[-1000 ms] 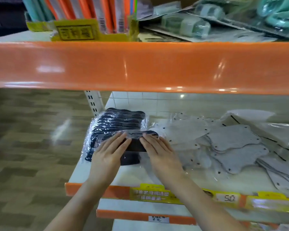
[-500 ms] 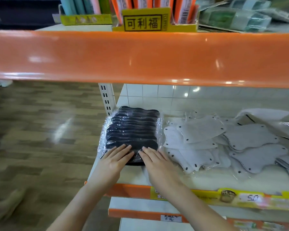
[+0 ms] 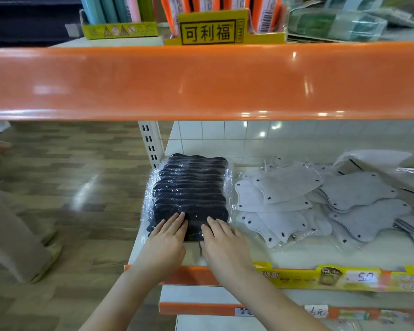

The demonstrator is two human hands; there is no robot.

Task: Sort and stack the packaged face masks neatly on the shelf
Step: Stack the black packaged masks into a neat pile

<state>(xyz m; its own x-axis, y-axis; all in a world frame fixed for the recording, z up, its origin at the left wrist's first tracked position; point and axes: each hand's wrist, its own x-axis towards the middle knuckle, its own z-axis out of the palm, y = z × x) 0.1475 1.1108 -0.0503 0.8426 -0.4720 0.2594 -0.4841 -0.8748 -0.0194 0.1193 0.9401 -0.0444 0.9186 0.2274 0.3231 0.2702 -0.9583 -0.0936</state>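
Observation:
A row of black face masks in clear wrappers (image 3: pixel 191 187) lies overlapped at the left end of the white shelf (image 3: pixel 380 252), running from front to back. My left hand (image 3: pixel 165 242) and my right hand (image 3: pixel 222 242) lie side by side with straight fingers pressing flat on the nearest black mask. To the right, white packaged masks (image 3: pixel 272 201) and grey packaged masks (image 3: pixel 358 192) lie scattered and overlapping in a loose heap.
An orange shelf edge (image 3: pixel 201 82) hangs above, carrying yellow display boxes (image 3: pixel 210 32) and wrapped goods. The slotted upright (image 3: pixel 151 144) stands at the shelf's left rear. A person's legs (image 3: pixel 17 235) stand on the wooden floor at left. Price labels (image 3: pixel 361 277) line the front edge.
The top black mask has been pushed back and squared onto the row. Both hands slid forward with it and stay flat on it; my view has shifted left and closer.

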